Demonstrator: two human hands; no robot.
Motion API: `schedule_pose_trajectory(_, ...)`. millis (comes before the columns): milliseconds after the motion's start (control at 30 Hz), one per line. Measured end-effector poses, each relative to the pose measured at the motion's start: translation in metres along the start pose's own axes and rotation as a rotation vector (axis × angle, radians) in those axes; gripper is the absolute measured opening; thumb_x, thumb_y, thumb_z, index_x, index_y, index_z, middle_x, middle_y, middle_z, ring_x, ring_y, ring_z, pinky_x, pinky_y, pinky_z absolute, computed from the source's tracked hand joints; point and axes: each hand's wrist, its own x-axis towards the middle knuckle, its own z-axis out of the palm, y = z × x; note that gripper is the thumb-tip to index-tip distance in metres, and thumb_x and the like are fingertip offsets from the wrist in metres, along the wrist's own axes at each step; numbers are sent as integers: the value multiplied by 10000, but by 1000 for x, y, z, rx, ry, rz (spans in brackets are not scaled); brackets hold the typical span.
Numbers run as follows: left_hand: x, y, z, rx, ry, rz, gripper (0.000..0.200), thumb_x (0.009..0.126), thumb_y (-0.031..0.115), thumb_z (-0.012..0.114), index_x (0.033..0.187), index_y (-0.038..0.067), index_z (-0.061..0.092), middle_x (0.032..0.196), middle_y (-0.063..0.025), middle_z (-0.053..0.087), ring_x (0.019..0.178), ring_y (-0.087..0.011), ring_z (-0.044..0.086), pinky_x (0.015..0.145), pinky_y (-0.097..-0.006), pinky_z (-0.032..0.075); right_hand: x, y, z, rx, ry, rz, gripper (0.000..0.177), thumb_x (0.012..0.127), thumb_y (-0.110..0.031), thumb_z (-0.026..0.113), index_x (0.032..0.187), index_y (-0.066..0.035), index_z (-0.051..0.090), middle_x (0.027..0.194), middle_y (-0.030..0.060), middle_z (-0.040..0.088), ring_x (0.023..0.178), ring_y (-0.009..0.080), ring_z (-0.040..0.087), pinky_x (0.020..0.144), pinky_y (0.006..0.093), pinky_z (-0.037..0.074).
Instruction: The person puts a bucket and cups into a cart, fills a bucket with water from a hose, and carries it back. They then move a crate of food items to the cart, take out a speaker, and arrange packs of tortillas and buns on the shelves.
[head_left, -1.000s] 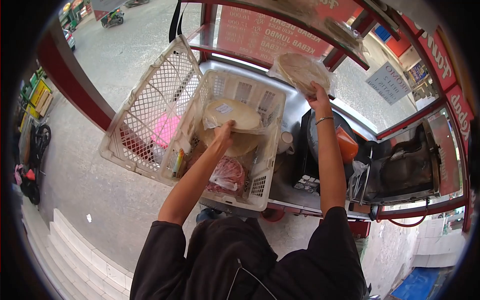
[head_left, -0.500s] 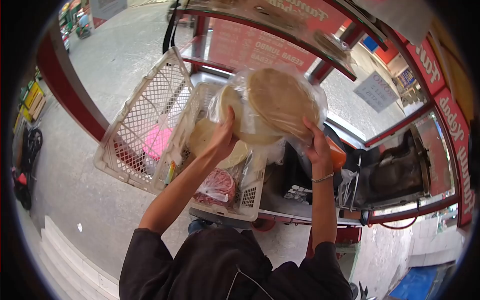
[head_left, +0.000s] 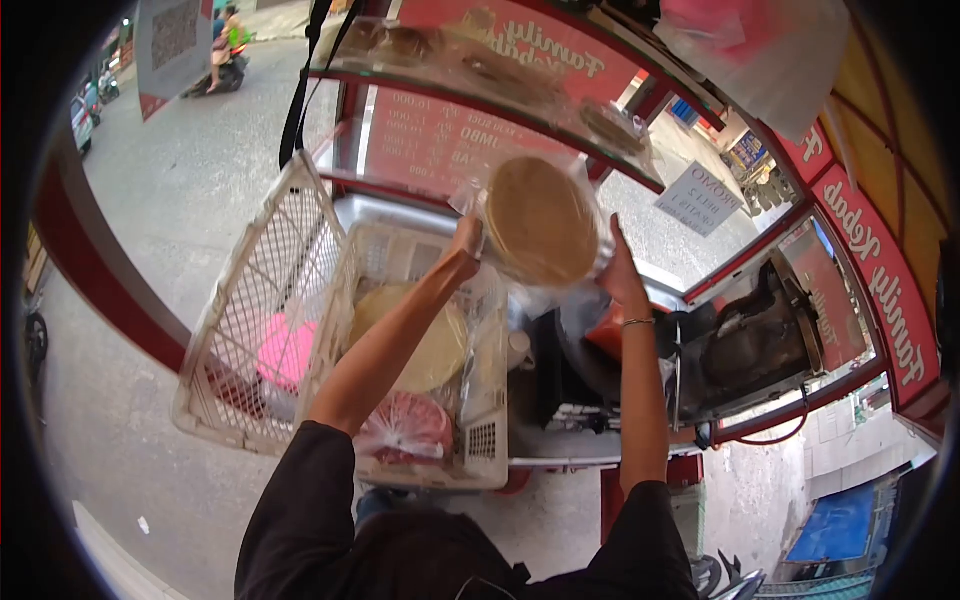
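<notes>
Between my two hands, above the crate's right side, is a clear plastic bag of round tortillas (head_left: 540,222), tilted so the stack's flat face shows. My left hand (head_left: 466,248) grips the bag's left edge. My right hand (head_left: 622,270) grips its right edge, fingers pointing up. Below my left forearm, more pale round tortillas (head_left: 435,345) lie in the white plastic crate (head_left: 487,400), partly hidden by the arm. Nearer me in that crate sits a tied clear bag of reddish meat (head_left: 408,428).
A white lattice panel (head_left: 255,290) stands tilted at the crate's left, a pink bag (head_left: 287,348) showing behind it. On the right are an orange-red object (head_left: 607,330) and a dark grill (head_left: 755,345). A glass shelf (head_left: 480,85) crosses the front.
Both hands have brought the tortilla bag more upright, and its contents now show as one stack. My left hand has moved to the bag's left edge. The camera view has shifted.
</notes>
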Motion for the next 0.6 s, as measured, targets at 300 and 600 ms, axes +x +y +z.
schedule_pose_trajectory(300, 64, 47, 3, -136, -456, -265, 1068, 763, 835, 226, 1417, -9, 255, 1428, -225, 325, 1318, -380, 322, 1086, -497, 264, 118, 28, -14, -162, 395, -94, 494, 707, -189, 757, 1101, 56, 589, 1032, 150, 622, 909, 258, 610, 797, 354, 506)
schedule_pose_trajectory(600, -81, 66, -49, 305, 326, 182, 696, 810, 518, 559, 1261, 3, 433, 1154, -118, 522, 1102, -238, 473, 930, -435, 391, 181, 28, 5, -88, 579, -454, 532, 730, -151, 742, 1128, 127, 523, 1093, 174, 599, 952, 257, 611, 803, 346, 511)
